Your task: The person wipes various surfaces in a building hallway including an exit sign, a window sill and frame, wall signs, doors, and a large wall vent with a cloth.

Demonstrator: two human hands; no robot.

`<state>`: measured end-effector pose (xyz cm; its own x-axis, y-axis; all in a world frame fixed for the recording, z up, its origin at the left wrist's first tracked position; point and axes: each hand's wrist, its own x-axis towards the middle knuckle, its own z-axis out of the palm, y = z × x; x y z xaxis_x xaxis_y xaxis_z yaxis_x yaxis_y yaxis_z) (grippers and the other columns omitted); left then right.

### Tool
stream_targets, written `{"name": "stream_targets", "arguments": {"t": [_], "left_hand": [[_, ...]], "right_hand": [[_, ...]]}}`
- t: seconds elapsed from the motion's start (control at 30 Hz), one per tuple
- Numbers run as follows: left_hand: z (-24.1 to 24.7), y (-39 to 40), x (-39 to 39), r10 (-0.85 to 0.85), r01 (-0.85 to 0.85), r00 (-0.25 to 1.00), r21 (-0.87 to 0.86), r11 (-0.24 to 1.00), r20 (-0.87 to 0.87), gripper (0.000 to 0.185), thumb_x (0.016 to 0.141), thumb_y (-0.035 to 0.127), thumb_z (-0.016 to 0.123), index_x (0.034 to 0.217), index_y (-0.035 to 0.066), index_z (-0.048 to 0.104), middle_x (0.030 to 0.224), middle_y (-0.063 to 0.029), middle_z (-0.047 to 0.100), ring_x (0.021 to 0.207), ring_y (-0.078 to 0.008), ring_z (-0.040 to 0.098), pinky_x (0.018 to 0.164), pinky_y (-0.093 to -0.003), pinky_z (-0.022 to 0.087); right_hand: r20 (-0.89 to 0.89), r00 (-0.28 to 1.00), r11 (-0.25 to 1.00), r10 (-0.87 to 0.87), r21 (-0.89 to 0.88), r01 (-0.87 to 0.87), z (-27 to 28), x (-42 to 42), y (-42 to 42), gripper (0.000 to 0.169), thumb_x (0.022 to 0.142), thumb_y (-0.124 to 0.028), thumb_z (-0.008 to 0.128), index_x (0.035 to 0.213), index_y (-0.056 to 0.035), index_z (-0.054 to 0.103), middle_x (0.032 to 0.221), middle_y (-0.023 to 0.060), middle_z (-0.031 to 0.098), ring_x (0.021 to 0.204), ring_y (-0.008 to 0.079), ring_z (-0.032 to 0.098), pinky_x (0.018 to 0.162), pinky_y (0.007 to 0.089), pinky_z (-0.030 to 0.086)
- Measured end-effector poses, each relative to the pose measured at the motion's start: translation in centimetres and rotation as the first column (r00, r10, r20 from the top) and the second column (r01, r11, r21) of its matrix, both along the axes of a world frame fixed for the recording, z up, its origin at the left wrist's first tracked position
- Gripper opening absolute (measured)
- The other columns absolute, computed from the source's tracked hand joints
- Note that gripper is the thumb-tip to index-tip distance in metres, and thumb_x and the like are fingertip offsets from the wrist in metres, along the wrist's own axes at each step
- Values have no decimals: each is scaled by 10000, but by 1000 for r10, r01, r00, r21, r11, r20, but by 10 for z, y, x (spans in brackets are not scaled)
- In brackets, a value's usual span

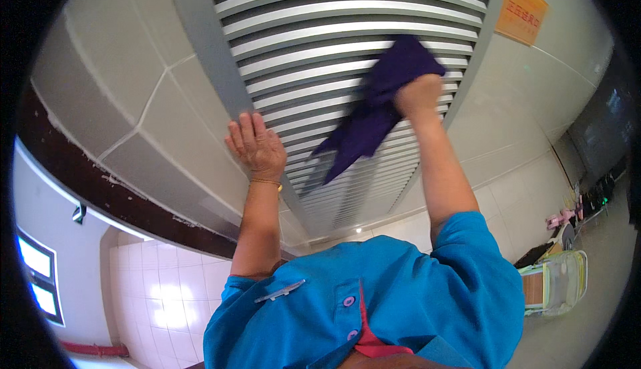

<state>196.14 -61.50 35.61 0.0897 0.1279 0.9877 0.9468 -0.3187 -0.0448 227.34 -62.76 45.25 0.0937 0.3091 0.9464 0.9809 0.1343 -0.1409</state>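
A large metal louvered vent grille [345, 33] with light slats fills the wall in front of me. My right hand [421, 93] is closed around a dark purple cloth [383, 98], which lies or hangs over the slats near the grille's right side. The cloth's lower end trails down to the left and looks slightly blurred. My left hand [256, 143] rests with its palm towards the grille's left frame [228, 76], fingers extended and holding nothing. A thin bracelet is on that wrist.
Tiled wall [165, 113] flanks the grille. An orange sign [522, 11] with writing is fixed at upper right. A dark door frame edge [125, 183] curves along the left, beside a tiled floor [165, 289] and windows. At right stand a folding chair [556, 284] and assorted items.
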Motion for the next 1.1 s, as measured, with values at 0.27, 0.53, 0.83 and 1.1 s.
{"name": "stream_targets", "arguments": {"t": [0.27,0.53,0.83,1.1], "left_hand": [[2,0,1,8,-8,1000,4,1000,9,482,888,207,454,1334,27,427,1427,-155,333,1345,-370,236,1097,-494,130],[-2,-1,-1,35,-35,999,-11,999,-5,506,896,259,441,1352,44,404,1437,-138,326,1349,-360,235,1103,-496,109],[-8,1,-4,2,-2,1000,-53,999,0,564,898,382,419,1363,63,400,1421,-133,353,1345,-362,243,1102,-497,110],[-4,-2,0,77,-78,996,-25,997,-46,511,910,203,396,1367,-19,349,1443,-196,285,1343,-400,214,1082,-517,142]], "right_hand": [[-16,986,965,-167,203,167,-4,91,-21,227,684,-164,652,893,-75,658,889,137,647,853,344,613,745,417,484],[103,980,980,170,-121,-158,-2,-116,-14,165,708,-263,595,774,-131,670,813,107,653,737,299,634,601,431,483],[50,919,800,391,-512,-313,3,-152,-30,265,659,-352,642,602,-97,681,577,140,613,610,308,643,571,422,495],[-374,921,990,-108,-128,64,-34,102,-27,233,754,-166,607,971,-98,662,973,156,648,902,327,623,779,410,494]]}}
